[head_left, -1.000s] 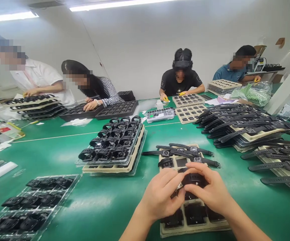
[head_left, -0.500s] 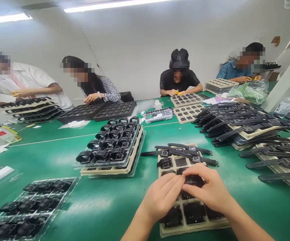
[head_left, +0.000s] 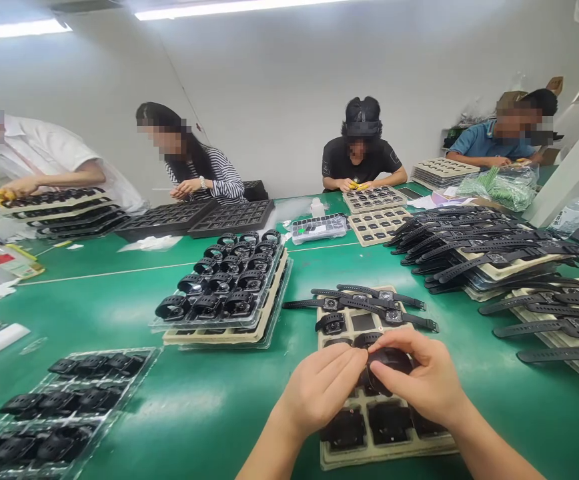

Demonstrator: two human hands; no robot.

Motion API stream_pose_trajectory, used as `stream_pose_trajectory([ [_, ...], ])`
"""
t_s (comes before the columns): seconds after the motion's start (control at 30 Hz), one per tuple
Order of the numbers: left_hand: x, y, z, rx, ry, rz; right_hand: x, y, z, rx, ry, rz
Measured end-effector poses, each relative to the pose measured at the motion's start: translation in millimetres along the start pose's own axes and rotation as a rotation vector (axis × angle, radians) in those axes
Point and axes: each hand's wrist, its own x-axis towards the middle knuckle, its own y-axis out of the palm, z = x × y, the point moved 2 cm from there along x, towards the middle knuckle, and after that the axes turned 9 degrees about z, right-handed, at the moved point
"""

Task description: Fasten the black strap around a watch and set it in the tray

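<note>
Between my hands, above the middle of a beige tray [head_left: 387, 455], is a black watch [head_left: 390, 368] with its strap curved. My right hand [head_left: 422, 373] has its thumb and fingers around the watch from the right. My left hand [head_left: 319, 387] touches its left side with the fingers pressed together; the fingertips are partly hidden. Dark watches sit in the tray's near compartments. Across its far end lie several watches with straps stretched out [head_left: 387, 296], and one curled watch [head_left: 330, 324] rests at the left.
Stacked trays of curled watches [head_left: 234, 273] stand left of centre, with a clear tray of watches [head_left: 77, 400] at the near left. Piled trays with long straps [head_left: 484, 247] are on the right. Several people work across the green table [head_left: 194, 360].
The watch between my hands has turned, showing more of its dark curved surface, and my right thumb has shifted slightly. Across the table, the people at the far left and far right have moved.
</note>
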Motion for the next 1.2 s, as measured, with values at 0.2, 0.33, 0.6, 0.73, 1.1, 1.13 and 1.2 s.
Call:
stream_pose_trajectory([
  [0.2, -2, 4.1, 5, -0.125, -0.152, -0.046, 2, 0, -1, 0.106, 0.1, 0.073],
  [0.33, -2, 7.6, 10, -0.234, -0.39, -0.047, 3, -3, 0, 0.282, 0.228, 0.242],
  [0.6, -10, 15.1, 18, -0.39, -0.768, -0.081, 6, -5, -1, 0.256, 0.276, 0.274],
  [0.73, -16, 8.8, 30, -0.501, -0.855, -0.218, 16, -20, -14, -0.044, 0.297, 0.114],
  [1.1, -28, 9.2, 49, -0.427, -0.966, -0.301, 92, -35, -49, -0.468, 0.277, 0.487],
  [1.13, -27, 9.9, 49, -0.423, -0.954, -0.295, 93, -34, -56, -0.483, 0.282, 0.519],
  [1.2, -26, 10.6, 47, -0.41, -0.929, -0.283, 92, -30, -68, -0.507, 0.295, 0.569],
])
